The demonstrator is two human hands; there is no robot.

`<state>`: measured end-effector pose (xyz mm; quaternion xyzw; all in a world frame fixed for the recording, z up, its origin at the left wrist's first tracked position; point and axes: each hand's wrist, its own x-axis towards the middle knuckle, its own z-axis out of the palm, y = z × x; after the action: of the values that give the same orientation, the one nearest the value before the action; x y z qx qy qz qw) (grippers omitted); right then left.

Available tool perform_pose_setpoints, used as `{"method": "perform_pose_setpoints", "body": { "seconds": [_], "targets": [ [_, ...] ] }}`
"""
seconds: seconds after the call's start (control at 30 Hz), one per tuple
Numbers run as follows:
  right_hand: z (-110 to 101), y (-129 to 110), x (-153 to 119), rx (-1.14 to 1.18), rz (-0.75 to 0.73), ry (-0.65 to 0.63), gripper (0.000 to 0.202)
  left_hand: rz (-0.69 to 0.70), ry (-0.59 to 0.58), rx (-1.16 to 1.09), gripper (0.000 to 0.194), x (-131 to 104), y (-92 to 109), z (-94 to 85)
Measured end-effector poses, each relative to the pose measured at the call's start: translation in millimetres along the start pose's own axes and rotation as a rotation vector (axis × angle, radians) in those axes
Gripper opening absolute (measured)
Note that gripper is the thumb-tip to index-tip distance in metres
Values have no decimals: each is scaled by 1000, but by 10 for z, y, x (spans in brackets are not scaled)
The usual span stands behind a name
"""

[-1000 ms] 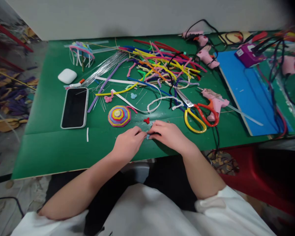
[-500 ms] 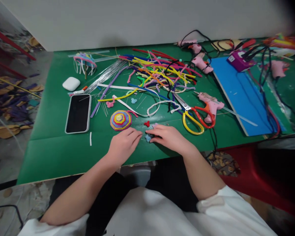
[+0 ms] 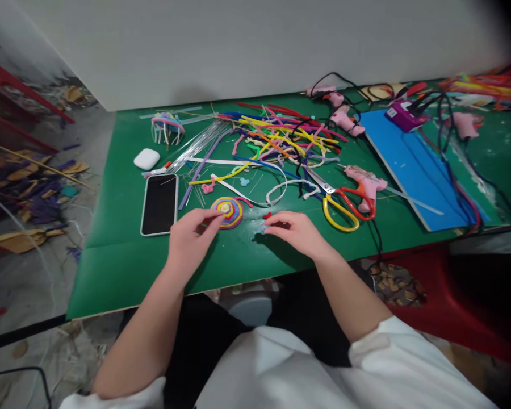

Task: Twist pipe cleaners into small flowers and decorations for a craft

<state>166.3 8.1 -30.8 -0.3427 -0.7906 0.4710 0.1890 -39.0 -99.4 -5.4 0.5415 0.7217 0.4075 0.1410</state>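
My left hand (image 3: 196, 233) is over the near left edge of a striped, round coiled piece (image 3: 232, 215), its thumb and forefinger tips together; whether anything is between them is too small to tell. My right hand (image 3: 296, 232) pinches a small light blue piece (image 3: 264, 226) just above the table. A small red piece (image 3: 267, 216) lies beside its fingertips. Farther back are a pink looped piece (image 3: 208, 185) and another light blue piece (image 3: 244, 182) on the green table (image 3: 128, 267).
Colourful pipe cleaners (image 3: 281, 133) are heaped at the back. Scissors (image 3: 340, 204) and a pink glue gun (image 3: 368, 184) lie right, near a blue board (image 3: 404, 170). A phone (image 3: 159, 204), white case (image 3: 147, 159) and small umbrella-like piece (image 3: 167, 128) are left.
My left hand has moved left and up to the coiled piece. My right hand has lifted the light blue piece. The whole view has shifted slightly.
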Motion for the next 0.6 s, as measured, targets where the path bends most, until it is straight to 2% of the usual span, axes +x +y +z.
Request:
{"method": "perform_pose_setpoints", "body": {
  "seconds": [0.1, 0.17, 0.33, 0.6],
  "targets": [
    [93, -182, 47, 23, -29, 29, 18, 29, -153, -118, 19, -44, 38, 83],
    [138, -303, 66, 12, -69, 22, 15, 75, -187, -149, 18, -89, 75, 146],
    [200, -446, 58, -16, -105, 61, 10, 9, -125, -234, 14, -142, 95, 193],
    [267, -418, 7, 212, 29, 86, 14, -107, -150, -343, 12, -139, 86, 248]
  ]
}}
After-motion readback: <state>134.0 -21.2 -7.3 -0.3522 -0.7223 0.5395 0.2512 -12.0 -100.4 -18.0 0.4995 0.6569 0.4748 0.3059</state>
